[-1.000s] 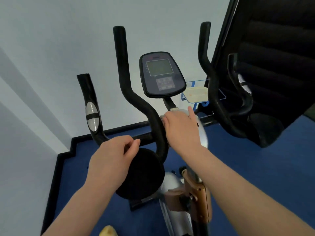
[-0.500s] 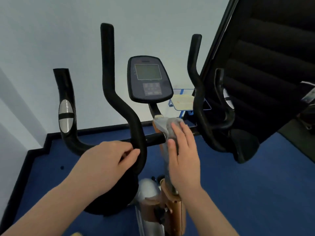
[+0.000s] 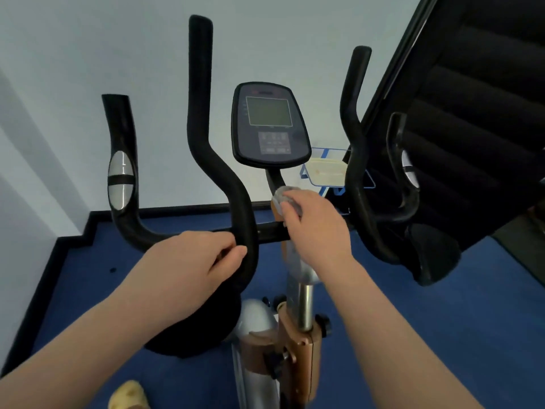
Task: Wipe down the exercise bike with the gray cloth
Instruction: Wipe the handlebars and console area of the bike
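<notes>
Blue carpet (image 3: 442, 305) covers the floor of a corner with pale walls (image 3: 88, 54) and a dark baseboard (image 3: 70, 255) — an exercise bike (image 3: 298, 335) stands on it, seen from above the handlebars. Its black handlebar (image 3: 218, 160) rises in curved tubes on both sides, with silver pulse-sensor pads (image 3: 121, 180) on the outer left tube and a matching pad on the outer right one. Between the tubes sits the console (image 3: 269, 125), its gray screen blank above a panel of buttons, mounted on a short black stem (image 3: 275, 180).

The left hand (image 3: 191, 261) wraps around the handlebar where the crossbar meets the inner left tube, fingers and thumb curled about the tube in a firm grip. The right hand (image 3: 317, 225) presses the gray cloth (image 3: 284, 197) against the top of the bike's post, just below the console stem; the cloth is bunched under the fingers and peeks out past the fingertips. Whether the fingers curl round the cloth or lie flat on it cannot be told.

Below, the silver post drops into a copper-brown frame housing (image 3: 298, 349) with black adjustment knobs. A large black padded object (image 3: 477, 113) leans at the right edge. Behind the right tube, a blue wire rack (image 3: 333, 172) holds something pale — too unclear to name.
</notes>
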`<state>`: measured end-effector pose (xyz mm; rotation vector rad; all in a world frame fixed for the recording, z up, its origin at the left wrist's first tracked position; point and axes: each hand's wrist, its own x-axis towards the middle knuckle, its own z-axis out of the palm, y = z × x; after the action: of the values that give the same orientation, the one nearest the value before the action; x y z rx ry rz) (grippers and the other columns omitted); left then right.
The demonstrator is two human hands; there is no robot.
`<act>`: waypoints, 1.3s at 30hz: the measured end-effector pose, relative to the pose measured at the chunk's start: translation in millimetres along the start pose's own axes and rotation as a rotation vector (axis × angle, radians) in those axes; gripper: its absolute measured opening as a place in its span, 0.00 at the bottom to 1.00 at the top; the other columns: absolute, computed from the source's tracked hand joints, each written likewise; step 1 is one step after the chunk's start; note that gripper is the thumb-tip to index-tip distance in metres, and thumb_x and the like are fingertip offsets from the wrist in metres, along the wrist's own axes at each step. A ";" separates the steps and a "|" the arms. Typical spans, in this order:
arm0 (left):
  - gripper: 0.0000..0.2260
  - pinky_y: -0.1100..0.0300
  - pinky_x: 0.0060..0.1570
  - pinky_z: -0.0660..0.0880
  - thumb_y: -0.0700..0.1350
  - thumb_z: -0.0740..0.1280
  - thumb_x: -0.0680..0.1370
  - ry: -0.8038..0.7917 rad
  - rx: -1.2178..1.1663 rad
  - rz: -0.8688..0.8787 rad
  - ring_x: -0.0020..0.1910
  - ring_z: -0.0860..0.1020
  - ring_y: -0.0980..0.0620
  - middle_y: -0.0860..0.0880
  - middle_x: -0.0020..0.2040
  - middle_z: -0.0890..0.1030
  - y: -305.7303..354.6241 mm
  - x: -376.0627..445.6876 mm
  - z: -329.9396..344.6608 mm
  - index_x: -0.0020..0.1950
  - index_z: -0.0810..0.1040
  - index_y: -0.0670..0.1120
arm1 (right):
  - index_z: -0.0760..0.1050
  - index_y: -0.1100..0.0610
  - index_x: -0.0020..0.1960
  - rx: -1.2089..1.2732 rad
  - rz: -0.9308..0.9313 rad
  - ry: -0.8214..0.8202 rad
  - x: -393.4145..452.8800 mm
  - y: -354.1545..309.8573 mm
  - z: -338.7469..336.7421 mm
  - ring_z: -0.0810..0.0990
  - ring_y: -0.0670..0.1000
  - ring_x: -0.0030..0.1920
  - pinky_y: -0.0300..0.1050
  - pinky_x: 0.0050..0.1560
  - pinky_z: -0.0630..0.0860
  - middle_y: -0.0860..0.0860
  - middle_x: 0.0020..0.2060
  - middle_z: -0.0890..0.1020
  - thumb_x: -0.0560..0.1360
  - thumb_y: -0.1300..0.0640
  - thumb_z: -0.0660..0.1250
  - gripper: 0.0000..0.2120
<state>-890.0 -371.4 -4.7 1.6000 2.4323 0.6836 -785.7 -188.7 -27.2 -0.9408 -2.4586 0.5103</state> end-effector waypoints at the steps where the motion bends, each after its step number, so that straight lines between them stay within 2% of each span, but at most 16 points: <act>1: 0.18 0.61 0.34 0.71 0.62 0.50 0.77 0.009 0.002 0.007 0.33 0.75 0.58 0.54 0.33 0.76 0.1 -1.5 0.1 0.36 0.70 0.53 | 0.77 0.49 0.62 -0.040 -0.048 0.004 -2.3 2.9 -0.1 0.73 0.47 0.60 0.42 0.51 0.69 0.44 0.60 0.78 0.81 0.49 0.58 0.13; 3: 0.18 0.62 0.34 0.70 0.62 0.49 0.77 0.033 0.020 0.022 0.34 0.75 0.57 0.54 0.33 0.76 0.5 -2.7 1.5 0.37 0.69 0.53 | 0.77 0.48 0.62 -0.025 -0.085 -0.054 -0.3 5.4 -6.2 0.74 0.47 0.59 0.42 0.50 0.69 0.44 0.59 0.79 0.81 0.49 0.58 0.14; 6: 0.18 0.59 0.35 0.71 0.61 0.49 0.77 0.023 0.022 0.019 0.33 0.74 0.56 0.54 0.33 0.75 1.4 -1.5 2.2 0.37 0.69 0.53 | 0.79 0.50 0.57 -0.019 0.066 -0.250 30.9 -4.5 -11.8 0.78 0.51 0.52 0.47 0.49 0.73 0.47 0.51 0.83 0.80 0.50 0.57 0.14; 8: 0.18 0.58 0.35 0.72 0.61 0.50 0.78 0.005 0.006 0.012 0.33 0.74 0.56 0.54 0.32 0.75 0.8 -0.7 1.8 0.38 0.70 0.53 | 0.79 0.51 0.56 -0.085 0.067 -0.260 33.6 -11.0 -7.2 0.79 0.53 0.50 0.48 0.46 0.73 0.47 0.49 0.82 0.80 0.52 0.56 0.13; 10: 0.18 0.61 0.33 0.70 0.61 0.50 0.78 0.004 0.009 0.017 0.32 0.74 0.57 0.54 0.32 0.76 -0.6 -1.8 0.8 0.38 0.70 0.53 | 0.78 0.51 0.54 -0.210 -0.055 -0.078 13.0 -9.5 2.2 0.78 0.51 0.48 0.46 0.42 0.69 0.46 0.47 0.81 0.80 0.53 0.58 0.11; 13: 0.18 0.63 0.31 0.67 0.62 0.50 0.78 0.014 0.001 0.025 0.32 0.74 0.57 0.53 0.33 0.75 -0.5 -1.8 1.6 0.37 0.69 0.53 | 0.79 0.52 0.52 -0.195 -0.198 0.171 -25.7 -5.5 5.6 0.75 0.47 0.46 0.44 0.47 0.69 0.45 0.47 0.81 0.78 0.57 0.64 0.07; 16: 0.18 0.60 0.33 0.69 0.62 0.50 0.77 -0.023 -0.012 0.012 0.32 0.74 0.58 0.54 0.32 0.75 -1.1 1.9 1.2 0.37 0.69 0.53 | 0.79 0.51 0.51 -0.153 -0.136 0.146 -4.5 -12.6 3.8 0.73 0.48 0.38 0.45 0.49 0.69 0.47 0.39 0.82 0.81 0.55 0.60 0.09; 18: 0.18 0.58 0.35 0.72 0.62 0.51 0.77 -0.040 -0.032 -0.003 0.33 0.74 0.58 0.53 0.33 0.76 -2.7 3.3 0.7 0.38 0.70 0.53 | 0.79 0.50 0.51 -0.169 -0.074 0.138 -1.6 -21.2 6.3 0.70 0.48 0.36 0.48 0.63 0.67 0.48 0.35 0.81 0.83 0.54 0.57 0.12; 20: 0.18 0.59 0.34 0.70 0.62 0.50 0.78 -0.029 -0.013 -0.001 0.33 0.74 0.58 0.53 0.33 0.76 -2.5 2.5 1.3 0.37 0.70 0.53 | 0.79 0.50 0.50 -0.166 -0.107 0.200 -15.6 -26.3 11.4 0.71 0.50 0.40 0.48 0.68 0.65 0.47 0.35 0.82 0.82 0.56 0.58 0.11; 23: 0.17 0.62 0.32 0.66 0.62 0.48 0.77 -0.008 0.053 0.026 0.33 0.73 0.58 0.54 0.34 0.74 -1.0 0.4 4.1 0.38 0.67 0.54 | 0.82 0.51 0.51 -0.178 -0.188 0.386 -50.3 -33.1 15.7 0.69 0.50 0.53 0.46 0.60 0.73 0.44 0.41 0.85 0.77 0.58 0.65 0.08; 25: 0.17 0.62 0.32 0.67 0.61 0.48 0.78 -0.019 0.043 0.027 0.33 0.73 0.58 0.54 0.34 0.74 -1.2 1.4 4.5 0.38 0.67 0.54 | 0.80 0.50 0.53 -0.188 -0.147 0.300 -39.4 -37.4 17.0 0.74 0.49 0.50 0.49 0.69 0.67 0.46 0.39 0.85 0.80 0.57 0.61 0.10; 26: 0.17 0.62 0.31 0.66 0.61 0.50 0.79 -0.028 0.035 0.024 0.32 0.73 0.58 0.54 0.33 0.74 -1.3 2.5 3.8 0.37 0.67 0.53 | 0.79 0.49 0.55 -0.223 -0.101 0.191 -30.9 -42.3 17.4 0.77 0.48 0.46 0.47 0.75 0.57 0.46 0.38 0.84 0.83 0.55 0.56 0.12; 28: 0.17 0.61 0.31 0.65 0.60 0.51 0.80 -0.038 0.023 0.018 0.32 0.73 0.57 0.53 0.32 0.74 -1.8 2.9 2.3 0.37 0.67 0.53 | 0.75 0.46 0.58 -0.276 -0.050 0.065 -23.2 -46.1 18.9 0.80 0.48 0.46 0.45 0.77 0.42 0.46 0.39 0.83 0.84 0.52 0.47 0.17; 33: 0.16 0.62 0.32 0.68 0.60 0.51 0.80 -0.025 0.058 0.027 0.33 0.73 0.58 0.54 0.34 0.75 -0.5 0.0 2.6 0.39 0.68 0.53 | 0.77 0.49 0.63 -0.159 -0.117 0.174 -51.7 -36.2 17.3 0.81 0.45 0.51 0.54 0.77 0.47 0.43 0.48 0.84 0.80 0.57 0.57 0.15; 37: 0.17 0.58 0.34 0.70 0.59 0.53 0.80 -0.054 0.001 -0.001 0.32 0.73 0.57 0.53 0.32 0.75 -1.1 1.8 0.7 0.40 0.71 0.51 | 0.75 0.47 0.56 -0.306 -0.026 0.063 -22.4 -44.6 18.9 0.79 0.49 0.41 0.49 0.77 0.39 0.46 0.35 0.80 0.83 0.53 0.50 0.14; 39: 0.16 0.59 0.32 0.66 0.59 0.55 0.79 -0.050 -0.068 -0.025 0.31 0.73 0.57 0.54 0.31 0.74 -2.3 0.7 -0.9 0.39 0.73 0.52 | 0.74 0.47 0.54 -0.294 -0.011 0.060 -21.5 -46.4 23.7 0.79 0.49 0.40 0.46 0.76 0.39 0.46 0.34 0.79 0.83 0.53 0.49 0.14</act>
<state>-892.6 -371.8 -4.9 1.5393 2.3636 0.7062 -808.5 -240.2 -30.3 -1.0375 -2.5251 0.1135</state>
